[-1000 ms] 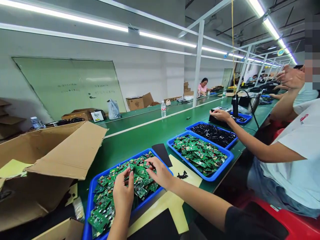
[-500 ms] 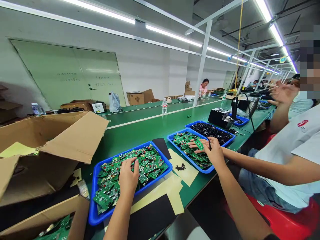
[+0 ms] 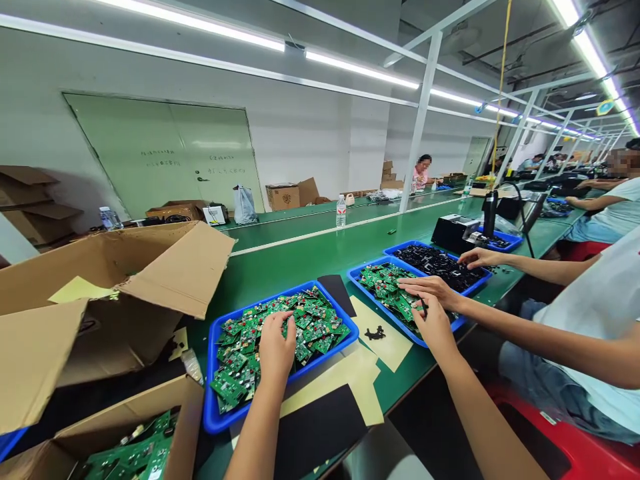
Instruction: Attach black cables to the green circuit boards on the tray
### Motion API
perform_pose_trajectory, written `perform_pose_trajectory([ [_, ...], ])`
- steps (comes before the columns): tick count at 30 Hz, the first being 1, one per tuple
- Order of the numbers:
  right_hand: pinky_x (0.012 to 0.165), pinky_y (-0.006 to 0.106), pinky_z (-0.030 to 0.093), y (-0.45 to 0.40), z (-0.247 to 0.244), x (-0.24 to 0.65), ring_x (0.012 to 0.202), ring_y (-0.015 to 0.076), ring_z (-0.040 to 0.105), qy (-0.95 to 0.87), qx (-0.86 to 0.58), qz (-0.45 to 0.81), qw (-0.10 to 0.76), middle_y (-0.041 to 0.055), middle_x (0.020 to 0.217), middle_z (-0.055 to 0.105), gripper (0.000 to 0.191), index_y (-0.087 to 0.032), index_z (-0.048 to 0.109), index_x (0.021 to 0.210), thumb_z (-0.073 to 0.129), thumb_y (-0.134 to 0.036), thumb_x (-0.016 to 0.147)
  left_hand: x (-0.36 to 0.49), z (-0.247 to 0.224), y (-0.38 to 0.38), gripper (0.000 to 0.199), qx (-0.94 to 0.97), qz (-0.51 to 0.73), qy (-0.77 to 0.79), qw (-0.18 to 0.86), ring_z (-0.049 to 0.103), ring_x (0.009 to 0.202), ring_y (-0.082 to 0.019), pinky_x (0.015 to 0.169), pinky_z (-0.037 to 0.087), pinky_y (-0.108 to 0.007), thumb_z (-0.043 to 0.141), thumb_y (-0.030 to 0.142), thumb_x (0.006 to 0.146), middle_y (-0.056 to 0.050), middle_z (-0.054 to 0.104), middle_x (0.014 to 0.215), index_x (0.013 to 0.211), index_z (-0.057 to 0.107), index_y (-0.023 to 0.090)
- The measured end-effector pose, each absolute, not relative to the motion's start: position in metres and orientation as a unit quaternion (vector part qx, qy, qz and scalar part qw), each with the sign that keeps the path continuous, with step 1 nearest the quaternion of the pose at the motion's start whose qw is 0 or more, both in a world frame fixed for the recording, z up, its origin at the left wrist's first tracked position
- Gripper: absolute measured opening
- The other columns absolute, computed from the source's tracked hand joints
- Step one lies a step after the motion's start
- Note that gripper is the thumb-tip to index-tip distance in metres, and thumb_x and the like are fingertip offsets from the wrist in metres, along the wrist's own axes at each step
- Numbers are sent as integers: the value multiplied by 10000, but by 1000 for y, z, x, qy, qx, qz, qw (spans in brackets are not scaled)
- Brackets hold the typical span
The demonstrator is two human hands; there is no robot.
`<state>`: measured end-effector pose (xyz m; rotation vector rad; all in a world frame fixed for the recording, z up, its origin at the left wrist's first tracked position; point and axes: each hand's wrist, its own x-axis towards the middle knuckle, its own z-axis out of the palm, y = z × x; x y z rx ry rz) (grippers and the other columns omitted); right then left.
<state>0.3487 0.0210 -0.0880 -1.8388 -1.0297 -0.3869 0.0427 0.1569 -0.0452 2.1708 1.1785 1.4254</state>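
Beside the open cardboard box (image 3: 177,283), my left hand (image 3: 277,339) curved loosely over green circuit boards (image 3: 241,353) in a blue tray (image 3: 210,380); I couldn't tell whether it gripped one. Farther right, my right hand (image 3: 436,328) pinched a small black strip (image 3: 425,307) by a second board-filled tray (image 3: 353,275), next to a co-worker's hand (image 3: 434,289).

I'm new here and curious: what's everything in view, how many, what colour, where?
Trays: at least four, blue, on green bench
Cartons: several, brown, left and rear
Circuit boards: many, green, two trays, near carton
Small parts: many, black, third tray
Sheets: several, yellow, black, by near tray
Device: one, black, behind third tray
Bottles: several, clear, far side
Lights: several, white, overhead
Co-workers: several, mixed clothing, right and rear
Left hand: one, bare, over near tray
Right hand: one, bare, by second tray
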Motion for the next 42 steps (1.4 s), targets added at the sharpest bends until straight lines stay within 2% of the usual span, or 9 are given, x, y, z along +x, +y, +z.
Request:
perform_pose_trajectory([
  [8, 602, 352, 485, 29, -82, 353, 717, 230, 607, -387, -825, -176, 371, 120, 958, 579, 294, -164, 514, 1056, 441, -159, 771, 43, -46, 157, 253, 758, 487, 408, 147, 603, 878, -248, 801, 507, -417, 431, 338, 835, -101, 624, 901, 860, 628, 181],
  [15, 634, 353, 468, 26, -74, 347, 795, 273, 617, -384, -853, -175, 306, 130, 940, 603, 259, -174, 536, 1019, 514, -162, 761, 42, -49, 158, 213, 759, 482, 415, 137, 593, 912, -258, 830, 494, -428, 451, 298, 819, -100, 623, 891, 851, 633, 190],
  [20, 682, 392, 484, 9, -62, 341, 837, 294, 615, -389, -842, -188, 324, 156, 965, 605, 286, -150, 505, 1068, 481, -239, 797, 41, -52, 157, 181, 759, 474, 426, 133, 591, 927, -250, 854, 481, -419, 478, 251, 811, -90, 617, 910, 876, 635, 192],
  [23, 681, 371, 508, 13, -52, 330, 752, 247, 634, -430, -791, -159, 406, 120, 932, 624, 313, -166, 503, 1072, 493, -320, 800, 39, -53, 155, 169, 764, 463, 434, 120, 595, 922, -239, 857, 480, -408, 488, 207, 807, -85, 619, 906, 885, 637, 188],
  [26, 663, 341, 530, 40, -44, 306, 709, 209, 643, -534, -700, -48, 472, 102, 918, 635, 304, -174, 515, 1059, 480, -348, 813, 39, -54, 153, 168, 772, 446, 440, 107, 602, 911, -230, 842, 488, -395, 493, 168, 801, -78, 627, 896, 883, 639, 188],
  [28, 652, 315, 537, 68, -40, 283, 717, 190, 647, -602, -658, 24, 452, 95, 930, 636, 296, -170, 509, 1083, 478, -307, 823, 39, -55, 151, 168, 777, 436, 442, 101, 607, 907, -228, 835, 490, -394, 495, 148, 798, -71, 630, 887, 875, 639, 189],
  [32, 646, 297, 531, 121, -40, 238, 642, 155, 635, -654, -634, 58, 408, 60, 939, 632, 353, -182, 525, 1084, 592, -172, 738, 38, -55, 149, 159, 784, 423, 443, 99, 610, 900, -232, 833, 488, -414, 499, 133, 796, -69, 632, 866, 857, 637, 183],
  [36, 700, 338, 518, 145, -50, 212, 801, 246, 659, -676, -634, 56, 371, 98, 1002, 627, 481, -182, 564, 1042, 673, -29, 599, 38, -53, 146, 153, 790, 420, 435, 100, 608, 885, -233, 800, 502, -405, 501, 129, 793, -75, 629, 853, 852, 634, 173],
  [42, 798, 415, 497, 145, -66, 216, 952, 298, 622, -670, -627, 76, 390, 124, 1045, 592, 464, -178, 534, 1079, 584, -13, 648, 41, -53, 142, 160, 791, 423, 422, 132, 594, 868, -226, 804, 497, -402, 500, 142, 787, -79, 625, 883, 855, 637, 188],
])
